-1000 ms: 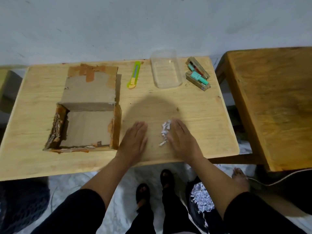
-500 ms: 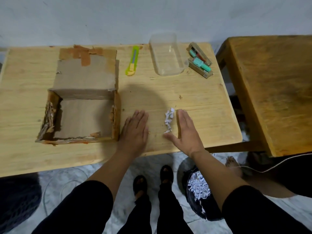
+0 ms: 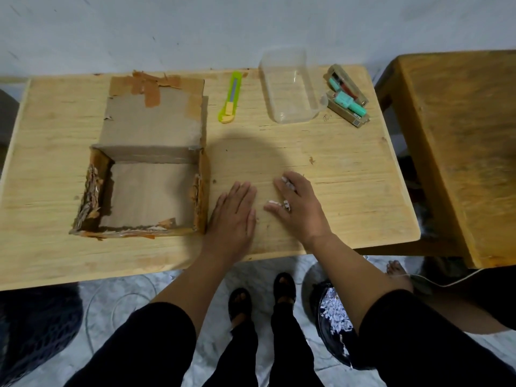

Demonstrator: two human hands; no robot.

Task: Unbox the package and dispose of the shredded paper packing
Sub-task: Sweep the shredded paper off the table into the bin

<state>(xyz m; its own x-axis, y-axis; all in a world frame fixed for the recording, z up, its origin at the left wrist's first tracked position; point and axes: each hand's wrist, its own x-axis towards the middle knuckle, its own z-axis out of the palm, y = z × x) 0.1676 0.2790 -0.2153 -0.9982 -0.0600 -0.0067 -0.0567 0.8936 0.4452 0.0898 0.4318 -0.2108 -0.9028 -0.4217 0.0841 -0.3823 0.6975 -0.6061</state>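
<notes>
Shredded paper [image 3: 287, 203] is nearly gone from the table [image 3: 349, 191]: I see only a few white scraps left, showing at my right hand [image 3: 300, 208], some by the fingertips [image 3: 279, 181] and some near the thumb. That hand lies over them with fingers spread and slightly bent; whether they are pinching the scraps or merely raking them I cannot tell. My left hand [image 3: 234, 216] rests flat on the wood just beside the cardboard box [image 3: 145, 188], fingers straight and holding nothing. The box stands open, its flap laid back, and no loose paper shows inside. On the floor under my right forearm sits the dark bin [image 3: 335, 325], already holding a heap of shreds.

What could go wrong, as I judge it: these scraps are light and small, so a quick sweep toward the table edge could scatter them onto the floor instead of into the bin, which is partly hidden beneath my arm and not directly below the pile. Bits could also slip out between the spread fingers and get left behind, or cling to the skin. A wide stroke could carry my hand toward the green utility knife [image 3: 231, 99] or the clear plastic container [image 3: 290, 85], though both lie well apart near the far edge, beside the small cartons of green items [image 3: 346, 99]
</notes>
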